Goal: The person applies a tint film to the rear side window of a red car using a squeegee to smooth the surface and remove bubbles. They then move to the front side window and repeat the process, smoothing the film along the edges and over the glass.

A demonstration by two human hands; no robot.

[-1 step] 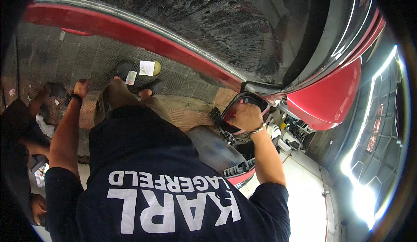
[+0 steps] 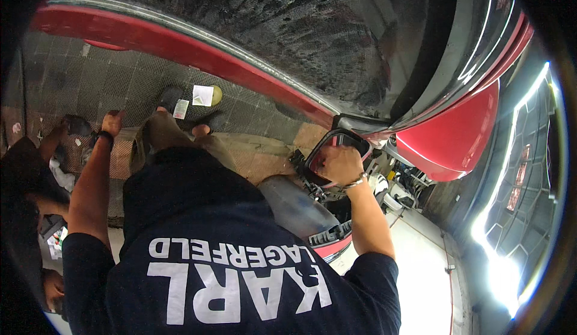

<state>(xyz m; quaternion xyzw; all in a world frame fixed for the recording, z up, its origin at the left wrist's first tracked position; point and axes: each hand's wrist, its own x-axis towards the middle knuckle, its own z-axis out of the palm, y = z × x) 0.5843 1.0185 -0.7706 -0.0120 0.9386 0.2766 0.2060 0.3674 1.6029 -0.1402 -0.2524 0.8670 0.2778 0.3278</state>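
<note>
My right hand (image 2: 341, 165) is bent into a black-framed car side mirror (image 2: 350, 134), its fingers curled inside the frame. Red shows by the fingertips; whether it is a reflection or a cloth, I cannot tell. Anything pinched there is hidden. A bracelet circles that wrist. Black fittings and loose-looking parts (image 2: 309, 186) sit at the mirror's lower edge. My left hand (image 2: 112, 122) hangs low on the left, away from the car, with a dark band at the wrist. Its fingers look curled, and the palm is hidden.
A dusty dark car window (image 2: 288, 40) with red bodywork (image 2: 198, 43) spans the top. At the right juts a glossy red panel (image 2: 448, 137). White paper (image 2: 202, 95) and a round yellow-green object (image 2: 217, 95) lie on the patterned floor. Another person's arm (image 2: 51, 206) is close at left.
My right hand has shifted very slightly within the mirror frame. My left hand stays where it was.
</note>
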